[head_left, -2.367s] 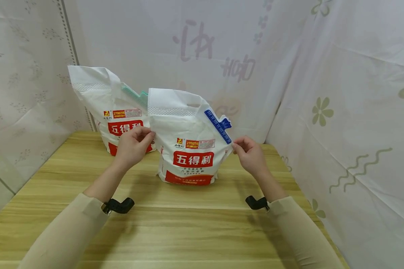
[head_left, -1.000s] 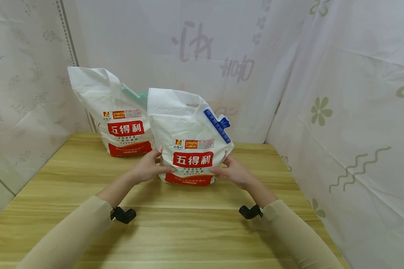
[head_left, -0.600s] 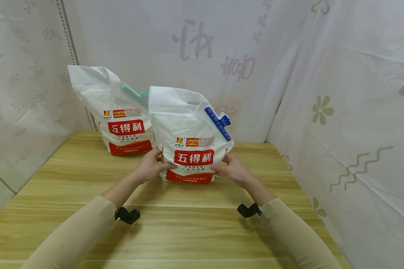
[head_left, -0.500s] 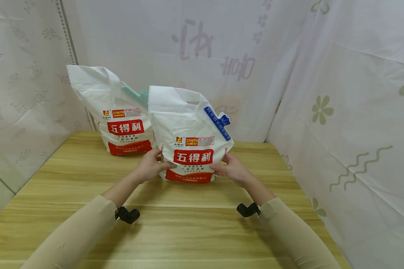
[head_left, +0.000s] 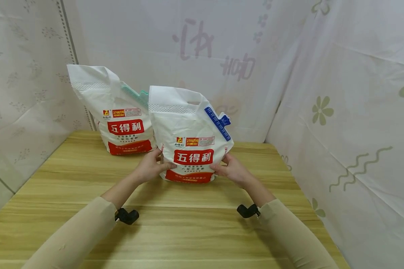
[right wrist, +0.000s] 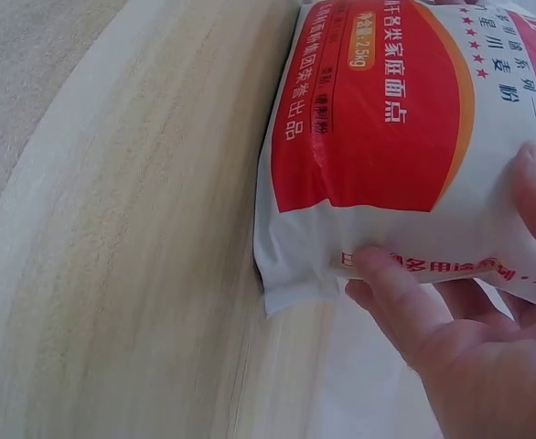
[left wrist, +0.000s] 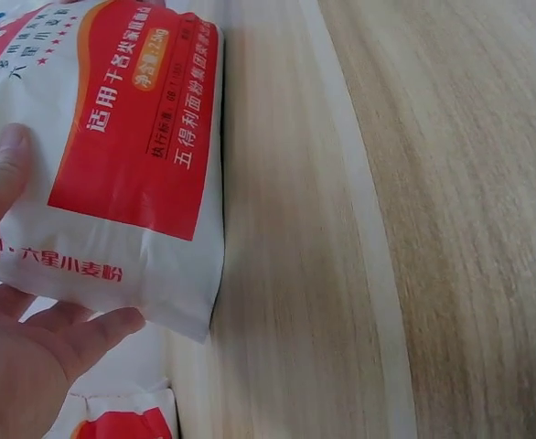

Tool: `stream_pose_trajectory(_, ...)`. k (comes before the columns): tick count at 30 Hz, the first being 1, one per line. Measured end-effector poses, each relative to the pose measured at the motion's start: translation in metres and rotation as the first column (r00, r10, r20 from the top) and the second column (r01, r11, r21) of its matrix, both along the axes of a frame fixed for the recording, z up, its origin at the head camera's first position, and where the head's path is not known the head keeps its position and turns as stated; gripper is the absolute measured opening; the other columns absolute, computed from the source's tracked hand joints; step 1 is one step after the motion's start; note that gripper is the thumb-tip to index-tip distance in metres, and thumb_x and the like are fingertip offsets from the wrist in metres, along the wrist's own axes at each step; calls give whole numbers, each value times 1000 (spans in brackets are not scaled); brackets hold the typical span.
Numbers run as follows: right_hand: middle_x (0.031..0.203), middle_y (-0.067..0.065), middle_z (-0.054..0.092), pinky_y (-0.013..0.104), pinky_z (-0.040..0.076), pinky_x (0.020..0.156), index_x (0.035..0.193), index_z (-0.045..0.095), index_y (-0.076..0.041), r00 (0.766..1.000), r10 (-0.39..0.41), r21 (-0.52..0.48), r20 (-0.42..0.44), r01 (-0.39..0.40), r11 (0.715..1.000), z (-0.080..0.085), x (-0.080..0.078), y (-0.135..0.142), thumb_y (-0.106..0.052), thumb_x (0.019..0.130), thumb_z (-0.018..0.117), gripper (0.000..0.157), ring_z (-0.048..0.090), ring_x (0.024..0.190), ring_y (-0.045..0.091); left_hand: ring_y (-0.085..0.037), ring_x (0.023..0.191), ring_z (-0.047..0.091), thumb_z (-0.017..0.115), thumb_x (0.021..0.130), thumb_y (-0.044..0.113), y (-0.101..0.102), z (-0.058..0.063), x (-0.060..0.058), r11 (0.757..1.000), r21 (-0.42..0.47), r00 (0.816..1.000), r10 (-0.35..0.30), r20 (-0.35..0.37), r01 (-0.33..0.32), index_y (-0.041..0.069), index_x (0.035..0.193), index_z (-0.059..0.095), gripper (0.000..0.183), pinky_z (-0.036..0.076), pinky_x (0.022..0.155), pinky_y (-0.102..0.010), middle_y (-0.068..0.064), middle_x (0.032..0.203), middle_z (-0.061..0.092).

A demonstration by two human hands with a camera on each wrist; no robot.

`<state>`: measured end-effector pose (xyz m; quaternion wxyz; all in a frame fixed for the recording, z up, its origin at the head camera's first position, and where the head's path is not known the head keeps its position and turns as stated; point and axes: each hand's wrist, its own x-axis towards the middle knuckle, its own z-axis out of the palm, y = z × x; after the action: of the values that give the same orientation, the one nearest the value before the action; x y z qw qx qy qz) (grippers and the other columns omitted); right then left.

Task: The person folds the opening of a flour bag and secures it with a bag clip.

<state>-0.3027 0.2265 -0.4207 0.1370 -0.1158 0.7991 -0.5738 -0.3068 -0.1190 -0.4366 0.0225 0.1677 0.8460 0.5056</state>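
A white-and-red flour bag [head_left: 193, 175] stands upright on the wooden table, its handle strip at the top. A blue ruler-like clip [head_left: 217, 123] sits along its slanted upper right edge. My left hand [head_left: 149, 166] holds the bag's lower left side, thumb across the front and fingers along the side. On the lower right side, my right hand [head_left: 233, 172] holds it the same way. Both wrist views show the bag's bottom edge down by the tabletop. Fingers reaching behind the bag are hidden in the head view.
Behind and to the left stands a second flour bag [head_left: 126, 136] with a green clip [head_left: 135, 95], partly covered by the front bag. Printed fabric [head_left: 340, 112] encloses the table's back and sides. Bare wooden tabletop [head_left: 188, 231] lies in front of the bag.
Both hands have moved down from pinching the bag's upper side edges to holding its lower sides. The bag has hardly shifted. Over the last half second nothing visibly moves.
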Motion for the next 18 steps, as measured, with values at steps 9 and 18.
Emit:
stream_pose_trajectory(9,175,22,39,71,39,124,173,30,-13,986,21,356,-165,40,933,14,17,23,-51,109,64,82,38,159,54,-46,159,44,76,104,44,-31,6,18,970,-242,993,-54,-103,28,14,167,45,77,41,124,-69,-17,172,47)
stream_pose_trajectory(18,182,19,24,76,16,132,177,20,-15,907,182,730,-380,173,661,27,49,53,-70,102,63,103,19,167,52,-52,166,25,72,101,61,-71,22,52,801,-597,953,-142,-268,-49,18,174,32,94,21,129,-77,-20,180,29)
